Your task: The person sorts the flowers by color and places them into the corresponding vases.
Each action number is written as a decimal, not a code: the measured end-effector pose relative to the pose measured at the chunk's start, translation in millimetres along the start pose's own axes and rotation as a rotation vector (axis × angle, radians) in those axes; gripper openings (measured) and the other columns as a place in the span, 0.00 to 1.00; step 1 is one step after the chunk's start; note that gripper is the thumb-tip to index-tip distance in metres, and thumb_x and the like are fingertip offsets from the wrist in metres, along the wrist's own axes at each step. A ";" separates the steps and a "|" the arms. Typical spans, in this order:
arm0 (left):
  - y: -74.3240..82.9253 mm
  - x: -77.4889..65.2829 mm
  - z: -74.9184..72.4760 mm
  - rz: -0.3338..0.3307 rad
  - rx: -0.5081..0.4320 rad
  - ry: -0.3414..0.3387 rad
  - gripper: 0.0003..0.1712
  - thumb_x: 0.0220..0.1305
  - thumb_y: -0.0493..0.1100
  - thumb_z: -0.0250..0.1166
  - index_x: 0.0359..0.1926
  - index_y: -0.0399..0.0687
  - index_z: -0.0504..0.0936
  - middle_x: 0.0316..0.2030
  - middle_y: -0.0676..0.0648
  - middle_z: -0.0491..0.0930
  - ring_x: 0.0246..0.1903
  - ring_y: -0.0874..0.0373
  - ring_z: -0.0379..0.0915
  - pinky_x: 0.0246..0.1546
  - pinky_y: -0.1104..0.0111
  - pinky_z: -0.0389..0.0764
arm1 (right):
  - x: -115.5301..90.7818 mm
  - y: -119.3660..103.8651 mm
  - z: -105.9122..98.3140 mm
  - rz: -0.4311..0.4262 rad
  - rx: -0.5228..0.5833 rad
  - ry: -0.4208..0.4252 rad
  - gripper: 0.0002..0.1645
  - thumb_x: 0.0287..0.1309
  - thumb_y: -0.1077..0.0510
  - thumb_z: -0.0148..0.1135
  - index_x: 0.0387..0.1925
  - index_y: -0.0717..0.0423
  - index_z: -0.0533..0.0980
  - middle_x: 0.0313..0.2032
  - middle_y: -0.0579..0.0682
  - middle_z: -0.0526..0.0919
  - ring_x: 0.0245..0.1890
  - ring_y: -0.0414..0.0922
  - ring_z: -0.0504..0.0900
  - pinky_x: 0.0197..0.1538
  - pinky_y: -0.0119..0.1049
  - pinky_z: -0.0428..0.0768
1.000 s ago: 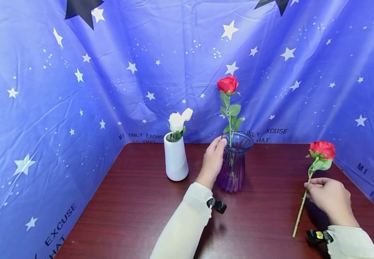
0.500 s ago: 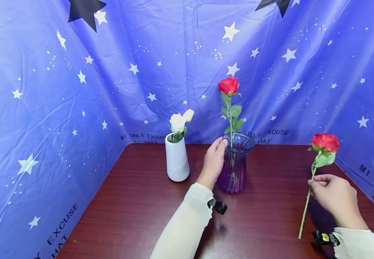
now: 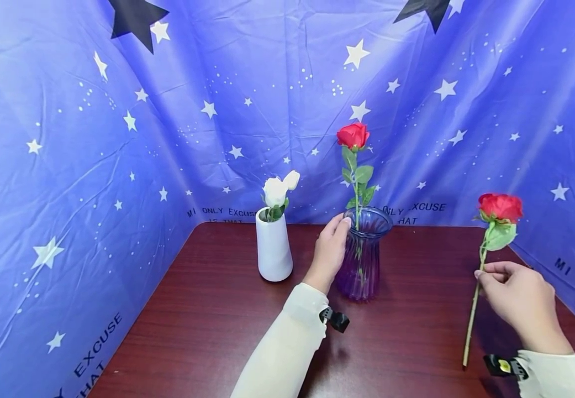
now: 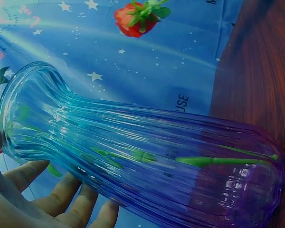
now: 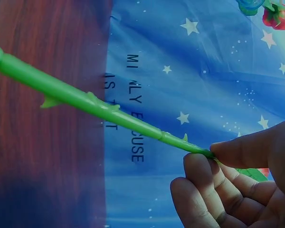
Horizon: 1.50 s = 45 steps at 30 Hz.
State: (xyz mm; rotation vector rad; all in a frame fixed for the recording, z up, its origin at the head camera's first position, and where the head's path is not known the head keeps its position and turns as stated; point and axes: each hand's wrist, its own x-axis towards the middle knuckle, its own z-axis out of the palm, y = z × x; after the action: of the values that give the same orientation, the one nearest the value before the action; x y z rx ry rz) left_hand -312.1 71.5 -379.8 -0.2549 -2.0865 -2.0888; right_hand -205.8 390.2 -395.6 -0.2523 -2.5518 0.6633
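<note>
My left hand (image 3: 328, 251) holds a ribbed blue-purple glass vase (image 3: 360, 272) by its flared rim, thumb at the lip and fingers along its side. Inside the vase stands one red rose (image 3: 353, 135), its green stem showing through the glass in the left wrist view. To the right, my right hand (image 3: 522, 301) pinches a second red rose (image 3: 500, 208) partway down its stem between thumb and fingertips. That rose is nearly upright, bloom on top, bare stem end pointing down. In the right wrist view the thorny green stem (image 5: 104, 109) runs from the fingertips toward the upper left.
A white vase (image 3: 273, 251) with white flowers (image 3: 275, 192) stands left of the glass vase. The dark red wooden table (image 3: 207, 331) is bordered by a blue star-patterned cloth (image 3: 267, 72) at the back and sides.
The right hand has shifted slightly right, and the rose it pinches has risen and become more upright. The left hand stays at the glass vase's rim. The head view has tilted slightly.
</note>
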 end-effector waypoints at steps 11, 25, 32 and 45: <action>-1.2 2.0 3.5 0.013 0.005 -0.003 0.22 0.73 0.61 0.56 0.59 0.63 0.85 0.50 0.57 0.86 0.50 0.61 0.79 0.57 0.57 0.79 | 4.4 -14.3 -9.6 -0.041 0.028 0.056 0.20 0.67 0.50 0.63 0.46 0.64 0.84 0.30 0.53 0.90 0.23 0.13 0.64 0.37 0.45 0.65; -0.4 1.4 -1.4 0.004 0.019 0.003 0.23 0.73 0.61 0.56 0.61 0.62 0.84 0.51 0.56 0.87 0.51 0.60 0.80 0.58 0.56 0.79 | 8.1 -27.7 -13.9 -0.073 0.061 0.104 0.18 0.66 0.50 0.64 0.44 0.61 0.84 0.23 0.21 0.76 0.22 0.16 0.67 0.34 0.36 0.63; 0.1 0.7 -1.5 -0.003 0.025 -0.015 0.24 0.73 0.62 0.56 0.62 0.63 0.84 0.54 0.57 0.86 0.55 0.60 0.79 0.62 0.56 0.77 | 10.7 -33.7 -22.0 -0.102 0.071 0.138 0.17 0.66 0.51 0.63 0.44 0.62 0.84 0.22 0.11 0.67 0.23 0.13 0.65 0.37 0.40 0.62; -1.5 0.9 -1.0 0.007 0.016 -0.012 0.24 0.74 0.61 0.55 0.62 0.61 0.84 0.54 0.56 0.86 0.54 0.59 0.80 0.62 0.56 0.77 | 12.9 -46.7 -31.5 -0.115 0.065 0.177 0.17 0.66 0.51 0.62 0.43 0.61 0.84 0.22 0.08 0.64 0.23 0.11 0.62 0.35 0.42 0.62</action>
State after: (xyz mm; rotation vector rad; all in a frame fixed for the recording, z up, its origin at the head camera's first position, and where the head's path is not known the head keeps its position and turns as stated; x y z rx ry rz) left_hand -313.4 70.5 -381.1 -0.2736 -2.1057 -2.0704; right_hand -203.7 366.4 -343.0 -0.1341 -2.3518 0.6484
